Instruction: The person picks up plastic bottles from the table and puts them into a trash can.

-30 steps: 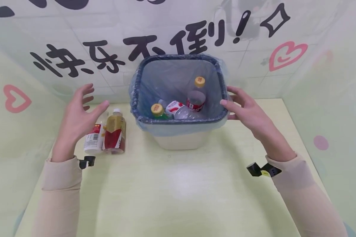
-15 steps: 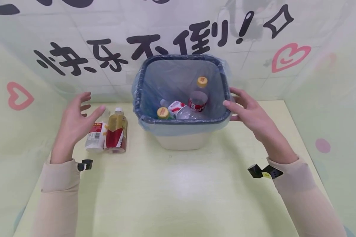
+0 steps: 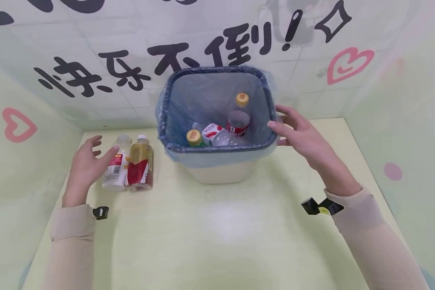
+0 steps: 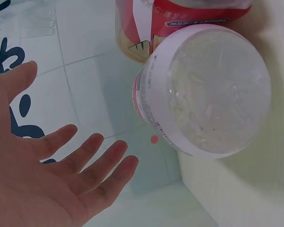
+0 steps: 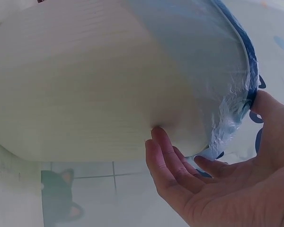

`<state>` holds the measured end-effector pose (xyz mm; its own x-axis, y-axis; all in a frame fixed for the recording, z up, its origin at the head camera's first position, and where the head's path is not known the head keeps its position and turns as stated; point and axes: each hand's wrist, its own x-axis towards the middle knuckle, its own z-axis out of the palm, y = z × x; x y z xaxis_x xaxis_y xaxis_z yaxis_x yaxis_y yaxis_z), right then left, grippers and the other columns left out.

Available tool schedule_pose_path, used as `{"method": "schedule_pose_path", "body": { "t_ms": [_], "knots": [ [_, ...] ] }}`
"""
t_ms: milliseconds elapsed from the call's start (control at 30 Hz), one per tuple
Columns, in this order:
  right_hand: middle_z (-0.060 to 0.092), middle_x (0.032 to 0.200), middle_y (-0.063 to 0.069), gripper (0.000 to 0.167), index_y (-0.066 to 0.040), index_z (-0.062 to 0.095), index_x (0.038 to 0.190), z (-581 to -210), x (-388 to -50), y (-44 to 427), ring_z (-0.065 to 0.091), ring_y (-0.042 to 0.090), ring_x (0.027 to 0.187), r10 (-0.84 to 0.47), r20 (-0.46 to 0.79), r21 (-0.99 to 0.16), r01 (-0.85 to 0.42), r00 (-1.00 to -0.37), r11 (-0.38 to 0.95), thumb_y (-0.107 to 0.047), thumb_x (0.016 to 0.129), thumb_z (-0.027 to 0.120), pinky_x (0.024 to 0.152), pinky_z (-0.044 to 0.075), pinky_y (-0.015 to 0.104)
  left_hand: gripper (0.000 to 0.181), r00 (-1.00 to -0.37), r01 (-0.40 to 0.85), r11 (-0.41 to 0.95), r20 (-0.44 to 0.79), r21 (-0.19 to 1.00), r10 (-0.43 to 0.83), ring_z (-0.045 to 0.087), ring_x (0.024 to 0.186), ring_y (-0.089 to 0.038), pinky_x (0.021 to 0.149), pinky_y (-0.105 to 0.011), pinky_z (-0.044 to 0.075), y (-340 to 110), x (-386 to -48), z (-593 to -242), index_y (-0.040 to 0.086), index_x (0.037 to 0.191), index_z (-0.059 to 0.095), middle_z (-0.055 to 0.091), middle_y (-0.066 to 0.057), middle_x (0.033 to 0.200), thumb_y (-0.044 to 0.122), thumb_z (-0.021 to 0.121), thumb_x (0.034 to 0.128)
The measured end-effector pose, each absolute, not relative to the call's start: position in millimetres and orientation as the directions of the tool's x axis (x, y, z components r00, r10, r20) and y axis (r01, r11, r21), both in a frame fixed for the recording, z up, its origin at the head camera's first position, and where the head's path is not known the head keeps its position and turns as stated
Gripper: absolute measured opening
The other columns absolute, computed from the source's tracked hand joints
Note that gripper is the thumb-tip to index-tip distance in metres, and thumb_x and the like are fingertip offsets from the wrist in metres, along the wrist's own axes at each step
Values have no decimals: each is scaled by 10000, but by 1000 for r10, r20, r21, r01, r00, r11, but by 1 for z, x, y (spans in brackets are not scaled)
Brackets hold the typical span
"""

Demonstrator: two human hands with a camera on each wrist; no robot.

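My left hand (image 3: 87, 165) hovers just left of a clear bottle (image 3: 114, 177) with a white and red label. Its fingers are spread and loosely bent, apart from the bottle; the left wrist view shows the bottle's round base (image 4: 220, 92). Alongside lies an amber-coloured bottle (image 3: 139, 169) with a red label, white cap away from me. At the right, my right hand (image 3: 308, 141) holds the rim of a pale trash bin (image 3: 221, 173): thumb on the rim, fingertips against the outer wall (image 5: 94, 94). A blue plastic bag (image 3: 217, 158) lines the bin.
Inside the bin are a bottle with a yellow cap (image 3: 242, 99), a green one with a yellow cap (image 3: 194, 137) and a clear one (image 3: 226, 139). Printed panels (image 3: 130, 108) enclose the pale table (image 3: 221, 241) at the back and sides.
My left hand has come lower and nearer to me, beside the white-labelled bottle, uncovering more of it. The right hand stays at the bin's rim. The head view has shifted slightly.
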<state>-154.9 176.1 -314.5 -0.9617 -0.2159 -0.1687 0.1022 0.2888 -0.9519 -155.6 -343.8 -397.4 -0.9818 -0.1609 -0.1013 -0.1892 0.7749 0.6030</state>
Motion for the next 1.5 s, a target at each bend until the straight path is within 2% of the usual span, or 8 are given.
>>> {"method": "schedule_pose_path", "body": {
  "t_ms": [300,533,767,967,1233,1367,1500],
  "knots": [
    [496,1398,100,624,-183,350,1531,-314,-154,176,615,155,1060,-208,-171,-952,107,-963,287,-354,989,608,876,527,255,900,-982,-187,792,-111,581,-151,424,1260,-572,969,-682,388,-347,-157,-404,-21,1555,204,328,-357,1495,576,513,956],
    [493,1399,109,623,-175,355,1528,-316,-156,175,620,164,1059,-218,-160,-958,99,-963,268,-340,986,615,868,534,255,890,-971,-230,839,-167,494,-168,456,1208,-570,883,-679,415,-354,-151,-417,-60,1537,209,353,-388,1450,532,541,962],
    [484,1415,105,638,-176,349,1531,-317,-157,174,610,175,1081,-223,-164,-956,100,-961,275,-353,982,619,871,533,257,886,-966,-255,837,-170,485,-196,450,1211,-562,845,-668,429,-354,-146,-421,-55,1537,215,364,-381,1445,516,562,955],
    [481,1413,106,627,-182,348,1531,-317,-156,174,598,174,1085,-216,-170,-955,107,-961,275,-356,988,610,870,525,244,865,-967,-242,871,-180,428,-181,476,1138,-541,752,-637,465,-352,-148,-430,-15,1544,237,412,-375,1392,413,665,926],
    [479,1415,110,616,-185,355,1528,-316,-155,175,600,167,1075,-213,-163,-960,106,-963,258,-339,990,612,863,529,255,892,-955,-257,882,-241,394,-171,459,1138,-568,788,-663,454,-349,-151,-436,2,1557,204,422,-395,1372,346,702,902],
    [469,1420,120,633,-187,337,1541,-314,-154,175,586,178,1096,-232,-164,-961,102,-959,256,-356,992,604,870,524,255,907,-949,-262,893,-267,366,-169,480,1092,-571,728,-632,478,-348,-151,-434,21,1569,178,433,-407,1354,371,691,907],
    [459,1431,110,646,-200,321,1551,-314,-154,176,564,185,1123,-244,-174,-959,107,-954,264,-375,993,596,871,517,240,918,-947,-261,895,-275,362,-165,538,990,-529,640,-552,493,-347,-152,-433,48,1581,158,475,-396,1317,391,681,910]
  ]
}}
